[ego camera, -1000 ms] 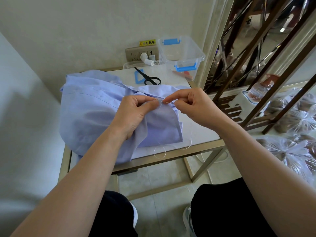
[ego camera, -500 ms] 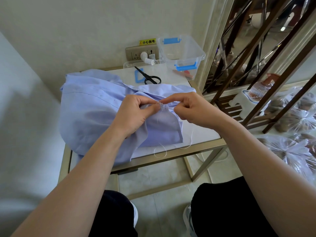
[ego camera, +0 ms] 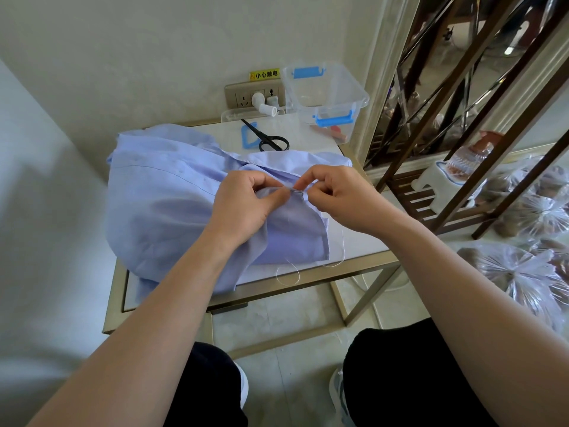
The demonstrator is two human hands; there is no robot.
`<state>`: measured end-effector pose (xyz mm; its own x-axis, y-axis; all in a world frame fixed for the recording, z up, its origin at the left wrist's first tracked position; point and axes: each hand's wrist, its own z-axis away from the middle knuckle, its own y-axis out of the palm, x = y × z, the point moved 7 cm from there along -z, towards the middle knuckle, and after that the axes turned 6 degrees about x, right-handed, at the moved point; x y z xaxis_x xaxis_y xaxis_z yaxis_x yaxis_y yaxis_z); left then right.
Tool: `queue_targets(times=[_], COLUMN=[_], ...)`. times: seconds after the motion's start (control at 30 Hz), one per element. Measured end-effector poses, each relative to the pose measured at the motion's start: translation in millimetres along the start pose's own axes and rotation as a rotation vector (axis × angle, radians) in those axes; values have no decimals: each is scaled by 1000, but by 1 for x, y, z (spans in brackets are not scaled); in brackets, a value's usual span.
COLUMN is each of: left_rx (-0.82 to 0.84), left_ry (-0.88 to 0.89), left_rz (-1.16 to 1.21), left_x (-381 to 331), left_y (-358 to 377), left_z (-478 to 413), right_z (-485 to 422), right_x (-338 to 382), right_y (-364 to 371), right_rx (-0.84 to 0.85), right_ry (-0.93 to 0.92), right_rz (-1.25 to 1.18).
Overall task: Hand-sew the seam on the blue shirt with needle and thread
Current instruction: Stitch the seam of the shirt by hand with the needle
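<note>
A light blue shirt [ego camera: 160, 204] lies bunched on a small white-topped table [ego camera: 357, 241]. My left hand [ego camera: 246, 208] pinches a fold of the shirt's edge between thumb and fingers. My right hand [ego camera: 341, 195] pinches a thin needle [ego camera: 298, 190] that lies across the gap between both hands, its tip at the fabric fold. White thread [ego camera: 340, 257] trails down from the right hand and loops over the table's front edge.
Black scissors [ego camera: 268, 138] and a blue plastic clip lie behind the shirt. A clear plastic box [ego camera: 326, 94] with blue latches stands at the back right, beside a wall socket. A dark metal lattice [ego camera: 462, 103] and plastic bags [ego camera: 523, 272] fill the right side.
My right hand has drawn slightly right, so more of the needle shows between the hands. The left hand keeps its pinch on the fold.
</note>
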<state>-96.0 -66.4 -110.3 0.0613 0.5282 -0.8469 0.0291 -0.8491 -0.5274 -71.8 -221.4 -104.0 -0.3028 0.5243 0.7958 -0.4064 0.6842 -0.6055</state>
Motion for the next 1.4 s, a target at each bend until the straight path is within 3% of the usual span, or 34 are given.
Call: queue_targets(times=[0.53, 1.4], left_rx=[141, 267], left_ry=[-43, -160], left_rz=[314, 462], left_x=[2, 11], left_y=[2, 5], left_z=[0, 4], right_z=[0, 2], right_x=[-4, -9], right_y=[-1, 7], right_rx=[117, 228], right_ry=[51, -4], right_rz=[-263, -365])
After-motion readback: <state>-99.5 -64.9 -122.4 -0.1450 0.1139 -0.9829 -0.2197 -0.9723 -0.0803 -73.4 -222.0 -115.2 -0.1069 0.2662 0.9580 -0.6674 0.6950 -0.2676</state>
